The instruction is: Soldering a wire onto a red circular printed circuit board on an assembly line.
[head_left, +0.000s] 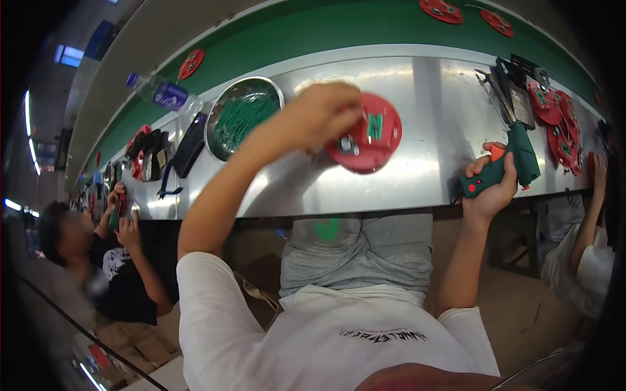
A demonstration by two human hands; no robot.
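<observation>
A round red plate (385, 147) with a small green circuit board (374, 126) and a silvery part lies in front of me on the metal bench. Over its upper left side is my left hand (328, 114), fingers curled together and slightly blurred; whatever they pinch is hidden. My right hand (494, 186) is wrapped round a dark green cordless screwdriver (523, 153) with an orange trigger, held at the bench's front edge, right of the plate. Left of my left forearm stands a round steel bowl (276, 88) filled with thin green strands (244, 117).
A plastic bottle (166, 94), a black case (190, 144) and pliers (168, 184) are at the left. Hand tools (499, 91) and several red plates (562, 130) lie at the right. More red plates (441, 10) rest on the green strip behind. People sit at both sides.
</observation>
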